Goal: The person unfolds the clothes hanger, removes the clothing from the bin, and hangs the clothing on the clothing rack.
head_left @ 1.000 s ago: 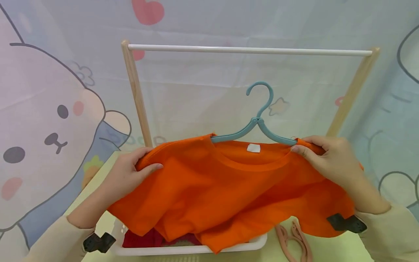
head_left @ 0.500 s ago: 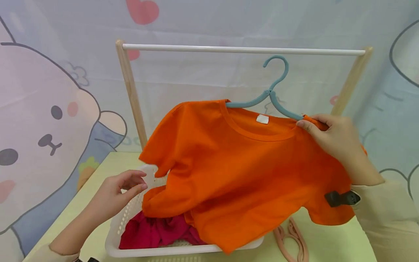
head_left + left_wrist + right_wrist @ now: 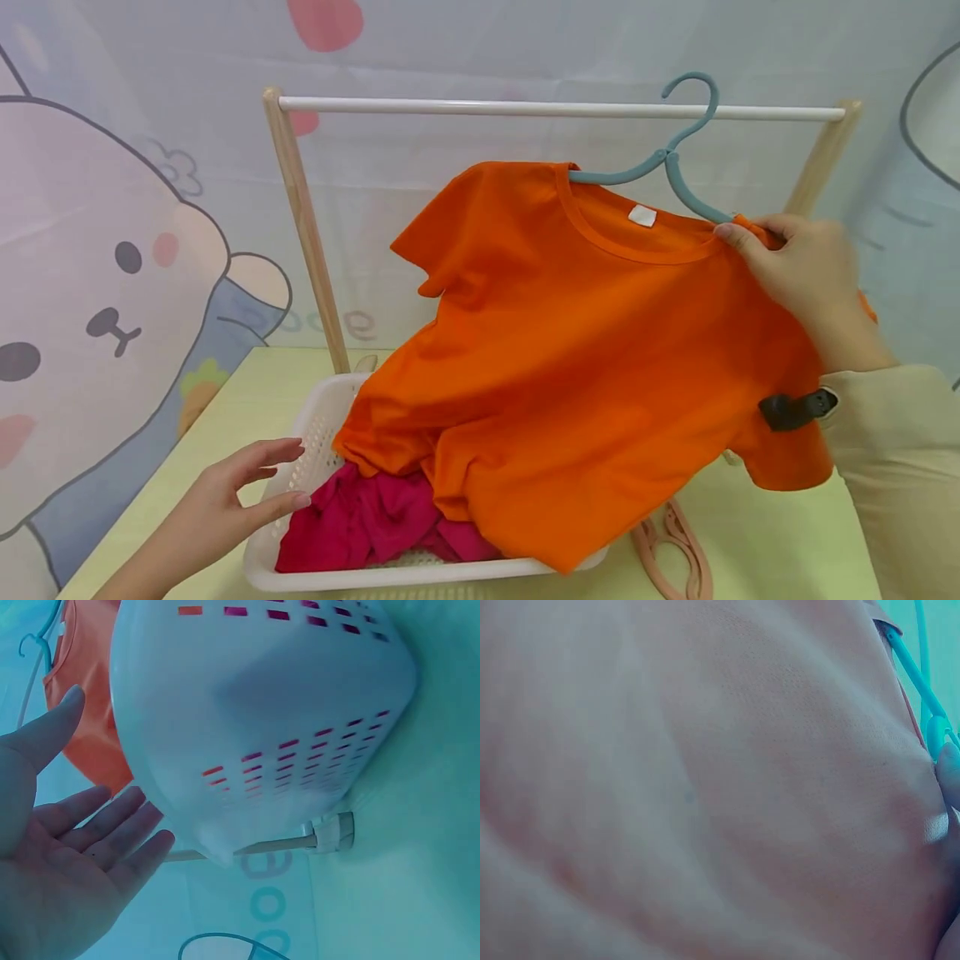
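An orange T-shirt hangs tilted on a blue folding hanger, its neckline toward the camera. My right hand pinches one shoulder of the shirt, over the end of the hanger's arm. The hanger's hook overlaps the white rail in the head view; I cannot tell whether they touch. Beside the basket's left wall my left hand is apart from the shirt, with fingers spread and nothing held; its palm shows in the left wrist view. Shirt cloth fills most of the right wrist view.
A white perforated basket with magenta cloth in it stands under the shirt's hem. To its right a pink folding hanger lies on the pale green table. Wooden posts carry the rail; a printed curtain hangs behind.
My left hand has let go of the shirt's other shoulder and dropped down to the left. The right hand has raised shirt and hanger up and rightward, bringing the hook to the rail's height in view.
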`<action>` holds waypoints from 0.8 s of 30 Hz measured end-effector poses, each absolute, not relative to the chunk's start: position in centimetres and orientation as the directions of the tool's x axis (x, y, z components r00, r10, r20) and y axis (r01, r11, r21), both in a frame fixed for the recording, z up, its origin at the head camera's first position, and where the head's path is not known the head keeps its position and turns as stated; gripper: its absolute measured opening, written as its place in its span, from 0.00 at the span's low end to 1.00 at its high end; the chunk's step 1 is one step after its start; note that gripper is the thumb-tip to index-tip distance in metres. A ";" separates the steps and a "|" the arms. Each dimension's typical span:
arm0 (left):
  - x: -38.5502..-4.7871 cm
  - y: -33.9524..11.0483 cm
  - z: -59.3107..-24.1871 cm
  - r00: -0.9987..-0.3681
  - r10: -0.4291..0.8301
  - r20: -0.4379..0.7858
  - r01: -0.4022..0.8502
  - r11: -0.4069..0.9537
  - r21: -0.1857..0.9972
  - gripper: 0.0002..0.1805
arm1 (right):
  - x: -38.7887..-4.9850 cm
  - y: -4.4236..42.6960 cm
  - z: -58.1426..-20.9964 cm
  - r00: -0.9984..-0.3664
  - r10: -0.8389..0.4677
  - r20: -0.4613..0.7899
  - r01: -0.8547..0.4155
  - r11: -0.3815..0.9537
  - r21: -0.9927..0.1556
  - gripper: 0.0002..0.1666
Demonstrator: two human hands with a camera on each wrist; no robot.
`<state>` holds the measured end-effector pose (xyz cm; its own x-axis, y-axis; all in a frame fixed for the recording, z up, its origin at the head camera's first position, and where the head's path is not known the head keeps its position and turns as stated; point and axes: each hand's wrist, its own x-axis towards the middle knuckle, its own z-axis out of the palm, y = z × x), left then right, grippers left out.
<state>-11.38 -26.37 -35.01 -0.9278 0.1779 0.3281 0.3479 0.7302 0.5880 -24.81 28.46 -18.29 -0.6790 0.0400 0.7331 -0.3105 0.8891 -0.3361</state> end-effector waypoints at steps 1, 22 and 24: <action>-11.3 -26.6 -35.3 -0.925 0.184 0.334 0.356 0.731 0.582 0.31 | -24.9 28.7 -18.1 -0.687 0.045 0.726 -0.290 0.898 -0.330 0.28; -9.7 -29.2 -38.7 -0.946 0.256 0.201 0.325 0.768 0.552 0.50 | -25.6 32.7 -18.0 -0.774 0.156 0.613 -0.059 0.947 -0.316 0.38; -9.7 -29.4 -38.9 -0.946 0.260 0.194 0.324 0.759 0.565 0.50 | -25.5 33.1 -18.2 -0.776 0.160 0.610 -0.052 0.948 -0.314 0.38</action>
